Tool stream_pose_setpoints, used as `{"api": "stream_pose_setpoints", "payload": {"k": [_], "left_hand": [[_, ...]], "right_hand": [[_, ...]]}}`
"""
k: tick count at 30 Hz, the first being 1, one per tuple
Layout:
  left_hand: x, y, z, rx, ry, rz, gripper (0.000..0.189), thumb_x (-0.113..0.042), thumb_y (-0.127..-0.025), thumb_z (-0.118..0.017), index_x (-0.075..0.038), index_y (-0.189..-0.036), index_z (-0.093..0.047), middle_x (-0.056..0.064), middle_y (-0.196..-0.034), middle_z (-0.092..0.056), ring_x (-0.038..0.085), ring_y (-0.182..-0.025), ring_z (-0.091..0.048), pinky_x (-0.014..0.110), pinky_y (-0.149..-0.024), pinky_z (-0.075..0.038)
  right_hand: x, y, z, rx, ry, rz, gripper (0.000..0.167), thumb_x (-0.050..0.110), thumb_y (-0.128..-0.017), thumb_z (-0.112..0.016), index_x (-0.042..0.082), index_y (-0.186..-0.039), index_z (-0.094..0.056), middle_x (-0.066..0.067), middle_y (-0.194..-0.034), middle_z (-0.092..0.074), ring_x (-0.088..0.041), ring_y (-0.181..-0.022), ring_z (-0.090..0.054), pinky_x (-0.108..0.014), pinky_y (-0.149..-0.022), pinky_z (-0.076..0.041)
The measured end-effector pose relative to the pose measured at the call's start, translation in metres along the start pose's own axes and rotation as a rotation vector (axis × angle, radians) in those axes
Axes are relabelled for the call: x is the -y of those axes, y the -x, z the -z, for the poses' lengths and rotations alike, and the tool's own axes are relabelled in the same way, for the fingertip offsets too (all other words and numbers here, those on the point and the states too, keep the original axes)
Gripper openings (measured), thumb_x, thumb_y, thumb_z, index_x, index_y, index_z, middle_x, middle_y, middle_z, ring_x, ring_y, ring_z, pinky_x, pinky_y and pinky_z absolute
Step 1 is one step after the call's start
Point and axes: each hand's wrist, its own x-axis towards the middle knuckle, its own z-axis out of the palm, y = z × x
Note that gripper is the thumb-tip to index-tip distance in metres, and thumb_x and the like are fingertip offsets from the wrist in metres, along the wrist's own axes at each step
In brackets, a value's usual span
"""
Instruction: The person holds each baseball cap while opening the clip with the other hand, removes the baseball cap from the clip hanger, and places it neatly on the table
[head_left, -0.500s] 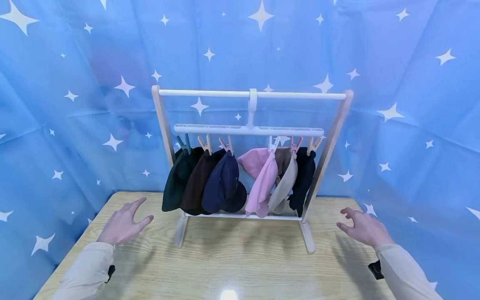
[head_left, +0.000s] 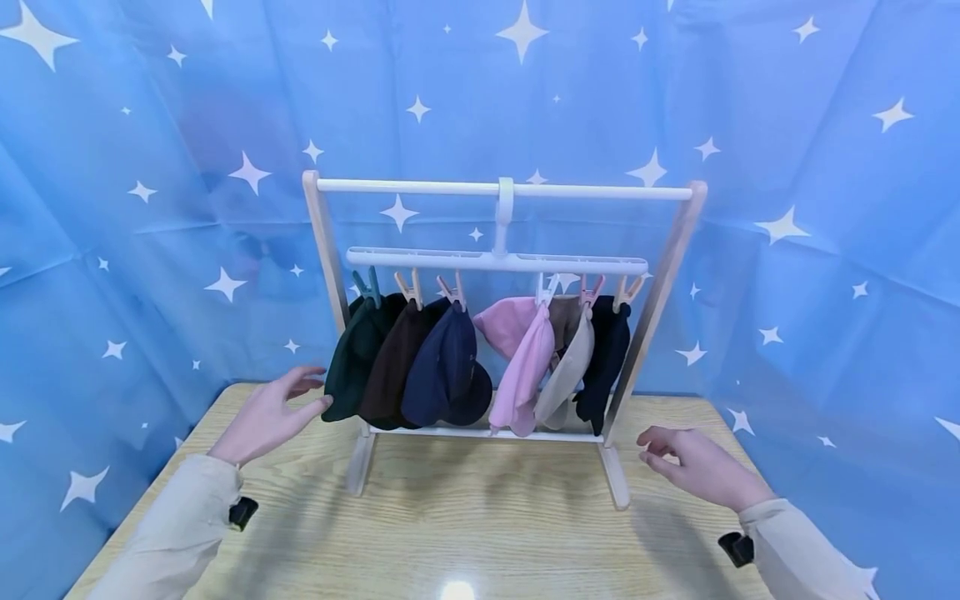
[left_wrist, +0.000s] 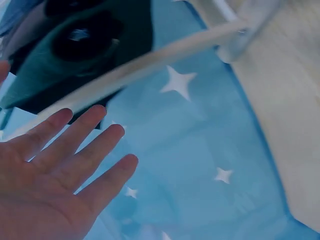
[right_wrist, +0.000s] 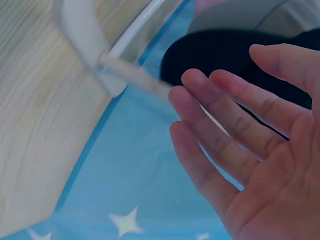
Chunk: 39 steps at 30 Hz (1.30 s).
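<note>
Several caps hang by clips from a white hanger (head_left: 450,260) on a small rack. Leftmost is a dark green cap (head_left: 352,367); beside it come a dark brown cap (head_left: 390,379) and a navy cap (head_left: 442,367). Farther right hang a pink cap (head_left: 528,358), a beige cap (head_left: 570,367) and a black cap (head_left: 606,358). My left hand (head_left: 270,417) is just left of the green cap, fingers extended and holding nothing; whether the thumb touches the cap I cannot tell. Right of the rack, my right hand (head_left: 701,467) hovers with loosely bent fingers, holding nothing, nearest the black cap.
The rack has a white top rail (head_left: 405,187), wooden side posts (head_left: 663,292) and feet (head_left: 617,479) on a light wood table (head_left: 480,533). A blue star-patterned curtain (head_left: 187,250) stands behind and at both sides.
My left hand has moved right and slightly up to the green cap's edge. My right hand has moved left towards the rack. The caps hang much as before.
</note>
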Motion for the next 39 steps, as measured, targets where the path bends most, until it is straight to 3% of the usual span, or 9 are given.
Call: {"api": "stream_pose_setpoints", "payload": {"k": [5, 11, 20, 28, 34, 39], "left_hand": [[-0.016, -0.016, 0.002, -0.005, 0.023, -0.022, 0.059, -0.041, -0.097, -0.055, -0.002, -0.140, -0.044, 0.024, -0.126, -0.057, 0.041, -0.111, -0.058, 0.055, -0.088, -0.045], [-0.028, -0.037, -0.001, -0.057, 0.033, -0.088, 0.047, -0.035, -0.098, -0.055, 0.001, -0.130, -0.051, 0.023, -0.114, -0.062, 0.035, -0.097, -0.065, 0.050, -0.079, -0.052], [-0.043, -0.056, -0.003, -0.094, 0.045, -0.128, 0.048, -0.027, -0.100, -0.054, 0.003, -0.137, -0.045, 0.029, -0.119, -0.059, 0.043, -0.106, -0.060, 0.055, -0.086, -0.047], [-0.047, -0.063, -0.005, -0.083, 0.067, -0.178, 0.035, -0.015, -0.099, -0.053, 0.004, -0.128, -0.052, 0.024, -0.106, -0.064, 0.039, -0.095, -0.064, 0.053, -0.079, -0.050], [-0.051, -0.063, -0.005, -0.031, 0.099, -0.217, 0.020, -0.009, -0.099, -0.053, 0.000, -0.117, -0.057, 0.014, -0.097, -0.068, 0.022, -0.076, -0.063, 0.041, -0.067, -0.049], [-0.053, -0.057, -0.005, 0.033, 0.146, -0.235, 0.017, -0.003, -0.098, -0.051, 0.000, -0.115, -0.056, 0.014, -0.100, -0.067, 0.020, -0.079, -0.063, 0.037, -0.067, -0.047]], "right_hand": [[0.020, -0.012, -0.007, 0.014, -0.038, 0.075, 0.020, 0.016, -0.098, -0.058, 0.006, -0.113, -0.065, 0.005, -0.095, -0.067, -0.010, -0.084, -0.064, -0.034, -0.068, -0.052], [0.043, -0.023, -0.013, 0.078, -0.109, 0.094, 0.025, 0.020, -0.099, -0.056, 0.005, -0.117, -0.065, 0.003, -0.099, -0.068, -0.009, -0.086, -0.063, -0.030, -0.068, -0.052], [0.077, -0.035, -0.029, 0.125, -0.190, 0.233, 0.021, 0.016, -0.099, -0.056, 0.006, -0.114, -0.067, 0.000, -0.101, -0.069, -0.006, -0.088, -0.064, -0.029, -0.074, -0.054], [0.107, -0.056, -0.028, 0.131, -0.175, 0.314, 0.017, 0.018, -0.099, -0.056, 0.011, -0.110, -0.068, 0.007, -0.097, -0.068, -0.003, -0.087, -0.063, -0.030, -0.076, -0.053], [0.136, -0.078, -0.020, 0.110, -0.076, 0.364, 0.018, 0.015, -0.097, -0.059, 0.011, -0.112, -0.068, 0.009, -0.097, -0.067, 0.001, -0.081, -0.059, -0.027, -0.074, -0.052], [0.161, -0.102, -0.013, 0.072, -0.025, 0.467, 0.015, 0.014, -0.097, -0.060, 0.013, -0.108, -0.069, 0.005, -0.099, -0.068, 0.002, -0.082, -0.059, -0.023, -0.074, -0.050]]}}
